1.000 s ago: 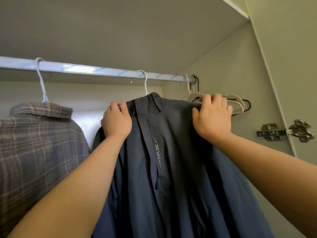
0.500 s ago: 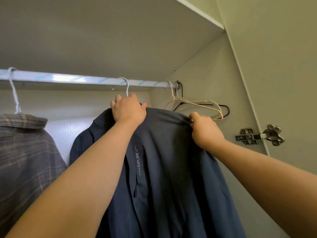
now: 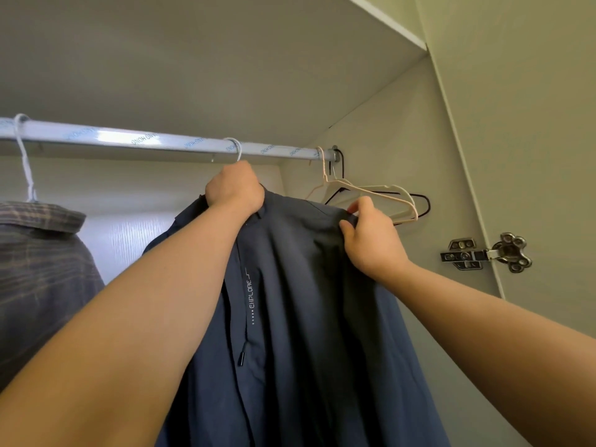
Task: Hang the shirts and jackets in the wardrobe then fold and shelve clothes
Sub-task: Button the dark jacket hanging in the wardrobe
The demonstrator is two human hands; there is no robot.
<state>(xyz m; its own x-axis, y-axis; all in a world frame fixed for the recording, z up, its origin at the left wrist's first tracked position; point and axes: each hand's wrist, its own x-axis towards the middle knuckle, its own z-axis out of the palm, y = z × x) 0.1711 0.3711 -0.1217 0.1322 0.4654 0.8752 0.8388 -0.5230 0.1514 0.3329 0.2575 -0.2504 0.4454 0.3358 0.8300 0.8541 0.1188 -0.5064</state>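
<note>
Where the blue jacket (image 3: 306, 317) hangs on the rod (image 3: 145, 141), we read "EXPLORE" down its front. Our left grip (image 3: 234, 189) curls round the collar under the white hook (image 3: 237, 149) and hides the hanger. Our right grip (image 3: 371, 241) pinches the shoulder, near empty hangers (image 3: 383, 192) by the wall (image 3: 396, 133). Bare rod shows between jacket and checked shirt (image 3: 38, 253), cut off left.

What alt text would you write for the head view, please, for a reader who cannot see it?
The left hand grips the collar of a dark blue jacket hanging from the wardrobe rail, while the right hand pinches its shoulder. A plaid shirt hangs at left; empty hangers hang at the rail's right end.
</note>
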